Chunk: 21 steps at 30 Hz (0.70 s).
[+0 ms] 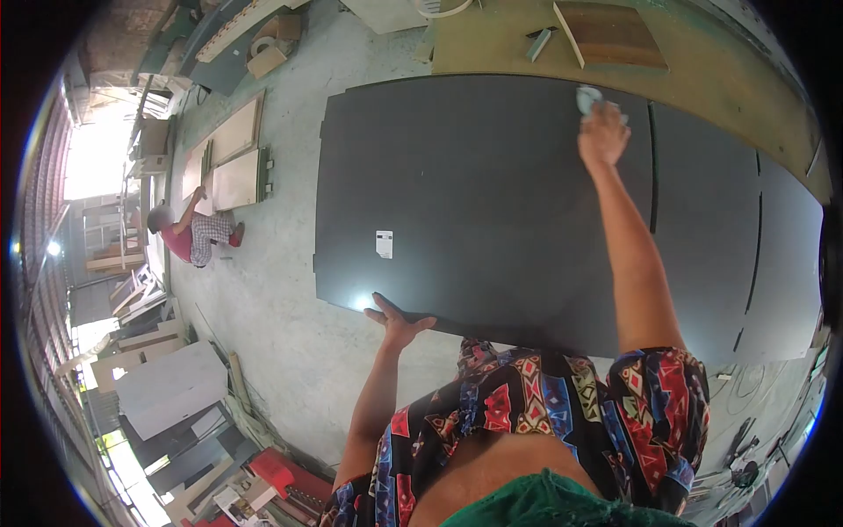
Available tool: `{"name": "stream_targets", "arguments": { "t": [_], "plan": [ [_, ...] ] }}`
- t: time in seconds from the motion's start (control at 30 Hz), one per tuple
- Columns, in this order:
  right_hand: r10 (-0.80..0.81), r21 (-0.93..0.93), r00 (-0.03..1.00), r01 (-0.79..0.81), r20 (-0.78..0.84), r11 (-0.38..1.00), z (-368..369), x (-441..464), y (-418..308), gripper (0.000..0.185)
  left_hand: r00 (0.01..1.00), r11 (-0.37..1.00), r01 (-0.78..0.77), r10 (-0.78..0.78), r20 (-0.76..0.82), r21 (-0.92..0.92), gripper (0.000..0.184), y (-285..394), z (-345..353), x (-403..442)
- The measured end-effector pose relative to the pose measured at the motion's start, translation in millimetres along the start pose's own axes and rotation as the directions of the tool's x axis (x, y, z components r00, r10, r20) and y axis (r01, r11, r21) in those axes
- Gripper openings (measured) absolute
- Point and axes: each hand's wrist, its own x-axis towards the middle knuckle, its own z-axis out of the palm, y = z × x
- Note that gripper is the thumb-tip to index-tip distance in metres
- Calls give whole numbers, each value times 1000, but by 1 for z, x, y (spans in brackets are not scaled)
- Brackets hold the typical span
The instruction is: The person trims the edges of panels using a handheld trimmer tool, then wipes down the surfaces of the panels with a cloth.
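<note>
A large dark grey panel (474, 193) lies flat in front of me. My right hand (603, 139) is at its far side, closed around a pale crumpled cloth (589, 98) that touches the surface. My left hand (400, 327) rests at the near edge of the panel, fingers and thumb spread, holding nothing. A small white label (384, 244) is stuck on the panel, a little beyond my left hand. To the right, past a dark gap, another dark panel (707, 202) lies alongside.
Behind the panel, a yellowish worktable (500, 44) bears a brown board (612, 35) and a small block (539, 44). At left, a person (189, 235) crouches on the concrete floor by some boards (235, 132). Stacked sheets (174, 386) stand at lower left.
</note>
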Motion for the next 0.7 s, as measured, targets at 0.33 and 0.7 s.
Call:
{"name": "stream_targets", "arguments": {
  "t": [0.33, 0.7],
  "plan": [
    [-549, 367, 813, 459, 192, 809, -36, -121, -235, 44, 983, 971, -181, 175, -50, -156, 149, 16, 26, -6],
    [-952, 696, 285, 706, -110, 131, -48, -359, -371, 42, 946, 780, -322, 289, -148, -537, 122, -107, -29, -34]
  ]
}}
